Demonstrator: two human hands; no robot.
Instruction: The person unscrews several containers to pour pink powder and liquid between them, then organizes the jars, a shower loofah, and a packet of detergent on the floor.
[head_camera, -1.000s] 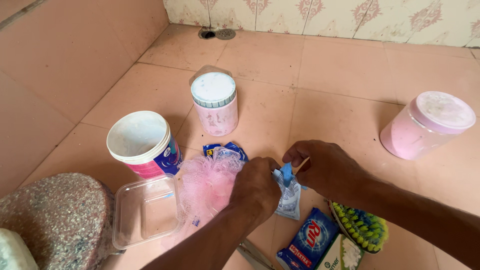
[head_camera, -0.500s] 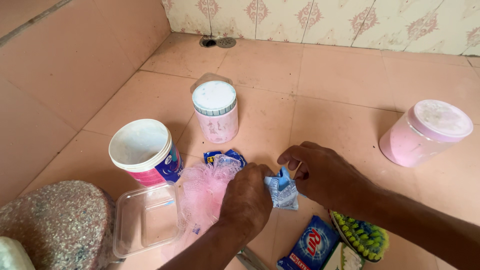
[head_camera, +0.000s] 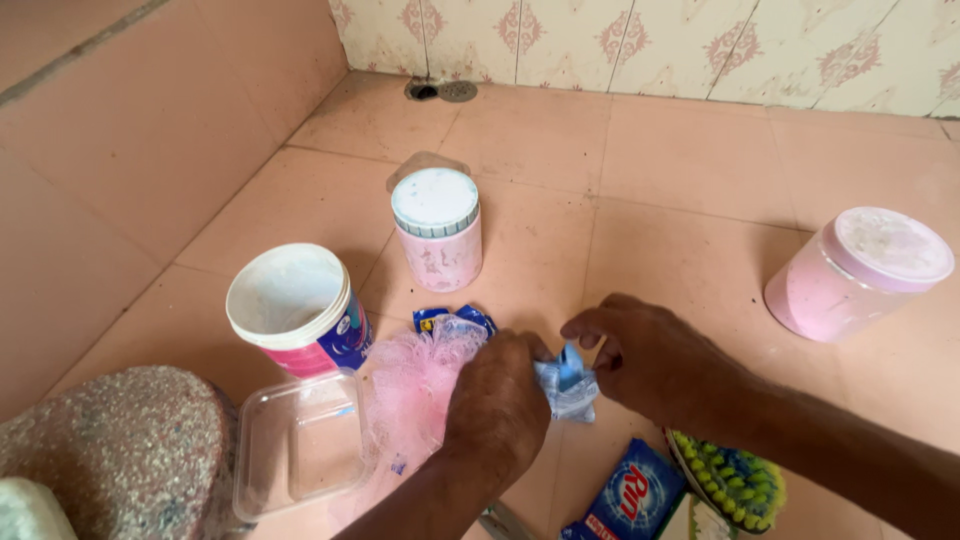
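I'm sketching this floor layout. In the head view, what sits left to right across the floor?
Speckled stone → clear plastic box → pink mesh sponge → crumpled blue sachet held by both hands → green scrub brush → pink jar.

Left hand (head_camera: 497, 402) and right hand (head_camera: 650, 357) pinching a crumpled blue-and-white sachet (head_camera: 568, 382) above the tiled floor (head_camera: 690, 190); pink mesh sponge (head_camera: 415, 375) beside; pink lidded jar (head_camera: 437, 228) beyond.

Two pink lidded jars (head_camera: 437, 232), one open white tub (head_camera: 296, 310), one clear plastic container (head_camera: 297, 440), one scrub brush (head_camera: 735, 480), two hands (head_camera: 498, 400)
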